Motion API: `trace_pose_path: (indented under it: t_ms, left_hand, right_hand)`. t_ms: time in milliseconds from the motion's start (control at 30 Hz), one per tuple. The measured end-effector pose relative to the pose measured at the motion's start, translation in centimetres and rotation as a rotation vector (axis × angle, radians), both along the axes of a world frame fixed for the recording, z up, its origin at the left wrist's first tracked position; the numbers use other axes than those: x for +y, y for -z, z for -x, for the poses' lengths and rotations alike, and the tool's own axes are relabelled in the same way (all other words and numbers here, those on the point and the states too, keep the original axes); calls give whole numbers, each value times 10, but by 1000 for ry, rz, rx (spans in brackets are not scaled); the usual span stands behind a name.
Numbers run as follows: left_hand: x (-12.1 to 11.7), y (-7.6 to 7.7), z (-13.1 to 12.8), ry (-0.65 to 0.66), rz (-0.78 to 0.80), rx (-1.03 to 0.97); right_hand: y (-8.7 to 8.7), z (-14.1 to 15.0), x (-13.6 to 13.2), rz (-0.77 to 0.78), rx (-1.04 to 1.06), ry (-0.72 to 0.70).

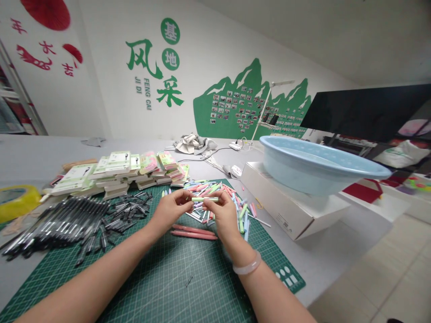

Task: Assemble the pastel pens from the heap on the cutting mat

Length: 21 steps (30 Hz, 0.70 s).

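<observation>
The left hand and the right hand are pinching a pale green pen between their fingertips, both hands closing narrowly just above the green cutting mat. Two pink pens are lying on the mat just below the hands, a heap of pastel pens is spreading beyond them, and black pens are piling up toward the mat's left side. The fingertips are hiding part of the green pen, so its details are hard to make out.
</observation>
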State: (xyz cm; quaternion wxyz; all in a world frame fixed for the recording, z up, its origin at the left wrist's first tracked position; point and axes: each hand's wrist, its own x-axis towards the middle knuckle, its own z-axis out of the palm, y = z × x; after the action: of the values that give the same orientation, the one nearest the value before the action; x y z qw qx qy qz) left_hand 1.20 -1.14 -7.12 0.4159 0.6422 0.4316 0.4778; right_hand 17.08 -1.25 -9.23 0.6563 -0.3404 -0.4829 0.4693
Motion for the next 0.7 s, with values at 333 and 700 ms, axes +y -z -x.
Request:
trace_pose_path:
  t_ms: [333,700]
  left_hand:
    - [5,6,6,56,1,-43]
    - [-2,-13,13,-13,-231,210]
  right_hand:
    - [-9,3,-11,-99,-182,31]
    - [-3,-7,3,-222,-495,-46]
